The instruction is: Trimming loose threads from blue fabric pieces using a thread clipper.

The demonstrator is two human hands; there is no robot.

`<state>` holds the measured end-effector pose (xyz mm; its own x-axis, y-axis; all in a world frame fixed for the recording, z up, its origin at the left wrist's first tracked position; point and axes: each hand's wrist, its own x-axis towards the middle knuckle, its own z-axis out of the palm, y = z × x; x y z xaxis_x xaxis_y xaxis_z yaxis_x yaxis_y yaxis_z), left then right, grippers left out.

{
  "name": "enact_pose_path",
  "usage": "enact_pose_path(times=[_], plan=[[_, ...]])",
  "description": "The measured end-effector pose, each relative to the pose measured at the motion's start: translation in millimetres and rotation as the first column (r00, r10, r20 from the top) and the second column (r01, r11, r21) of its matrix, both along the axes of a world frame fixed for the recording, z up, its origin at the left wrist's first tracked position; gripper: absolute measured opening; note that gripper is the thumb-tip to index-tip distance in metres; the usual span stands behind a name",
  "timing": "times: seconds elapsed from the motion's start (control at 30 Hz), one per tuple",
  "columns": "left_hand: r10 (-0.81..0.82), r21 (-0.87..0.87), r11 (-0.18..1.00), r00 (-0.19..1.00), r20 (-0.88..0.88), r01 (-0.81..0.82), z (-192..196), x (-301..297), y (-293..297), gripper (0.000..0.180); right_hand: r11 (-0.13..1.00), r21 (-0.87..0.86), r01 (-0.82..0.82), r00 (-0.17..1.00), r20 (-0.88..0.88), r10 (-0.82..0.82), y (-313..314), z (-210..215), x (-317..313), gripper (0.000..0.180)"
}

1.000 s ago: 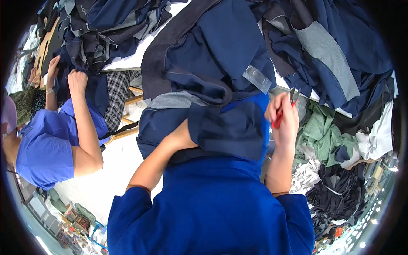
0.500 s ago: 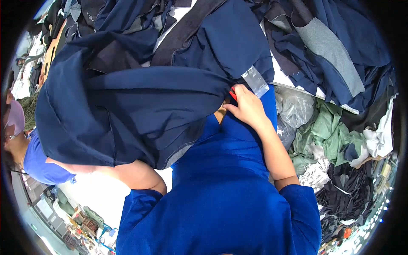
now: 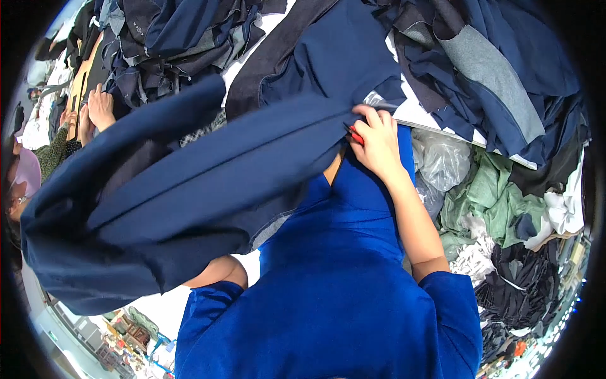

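One large navy garment (image 3: 189,196) spreads across the person's left side, its upper edge pinched in the right hand (image 3: 377,142), which also grips a small red tool (image 3: 355,134). Beneath the garment, only the left upper arm shows; the left hand is hidden, so its grip cannot be told. Beyond the garment, dark blue clothes (image 3: 480,76) heap on the white counter (image 3: 413,114). Another person's hands (image 3: 95,114) rest at the garment's far left.

Worn on the head, looking steeply down, close over a blue shirt (image 3: 328,297) and a navy cloth (image 3: 189,189). Wide fisheye, edges bent, rim dark. Single view only; garment piles (image 3: 492,95) toward the top.
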<state>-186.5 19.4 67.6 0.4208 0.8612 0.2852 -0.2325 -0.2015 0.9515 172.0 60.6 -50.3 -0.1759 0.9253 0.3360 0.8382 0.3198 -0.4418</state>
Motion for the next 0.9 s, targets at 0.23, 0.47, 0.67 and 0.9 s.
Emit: enact_pose_path(times=[0.23,0.47,0.67,0.9], plan=[[-0.071,0.216,0.973,0.995,-0.073,0.085,6.7,6.4,15.5,0.046,0.825,-0.563,0.039,0.637,-0.623,-0.455,-26.2,4.9,19.8,0.020],[-0.149,0.399,0.896,0.978,-0.143,0.195,20.2,-58.3,63.5,0.049,0.992,0.110,0.061,-0.374,-0.919,0.125,-70.7,55.0,171.3,0.028],[-0.105,0.297,0.905,0.838,-0.536,0.303,37.6,61.6,52.2,0.056,0.930,0.133,-0.341,-0.774,-0.602,-0.198,-127.1,15.1,104.3,0.030],[-0.219,-0.504,0.853,0.969,-0.114,0.133,-25.0,145.4,89.7,0.068,0.500,0.143,-0.854,-0.391,-0.810,-0.436,-53.8,84.2,-32.0,0.024]])
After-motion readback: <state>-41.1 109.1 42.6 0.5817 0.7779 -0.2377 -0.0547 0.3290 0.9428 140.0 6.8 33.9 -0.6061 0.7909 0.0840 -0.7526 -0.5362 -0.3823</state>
